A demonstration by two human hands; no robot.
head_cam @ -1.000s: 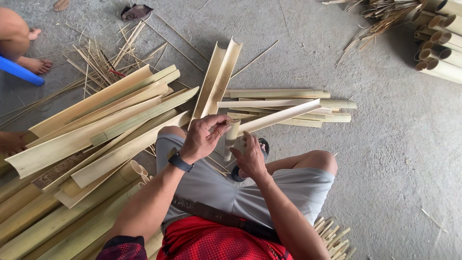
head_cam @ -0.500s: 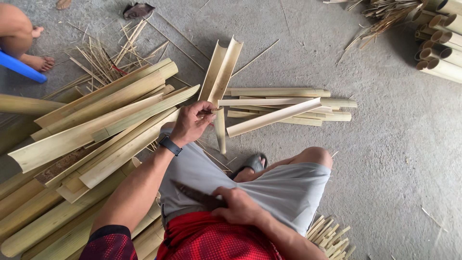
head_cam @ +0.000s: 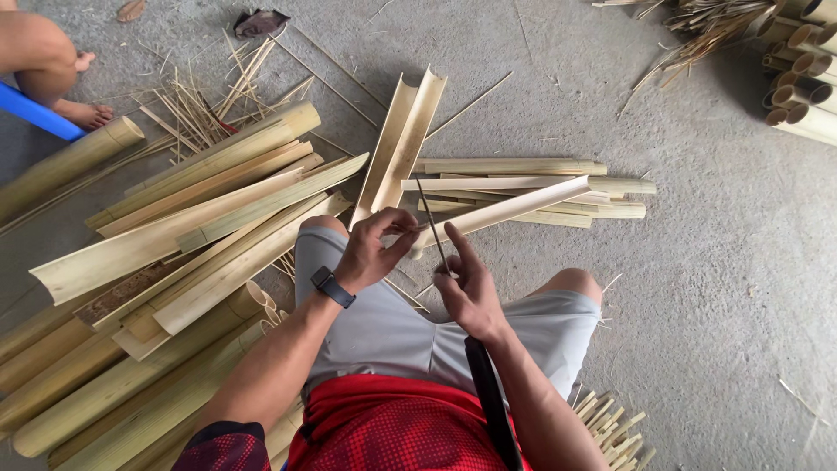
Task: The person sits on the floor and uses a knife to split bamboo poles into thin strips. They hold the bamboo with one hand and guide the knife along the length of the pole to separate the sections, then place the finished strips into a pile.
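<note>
A: Counting now — two hands at work, left hand and right hand, one long knife between them.

B: One wristwatch. Bamboo?

A: Two trough-shaped halves leaning together, one slat being gripped. The split pile is too overlapped to count.

B: One blue pipe, top left.

Left hand: bare; black wristwatch strapped on the wrist behind the fingers. Right hand: bare, no band. Farther back from the fingers: dark red patterned short sleeve, red shirt, light grey shorts.
</note>
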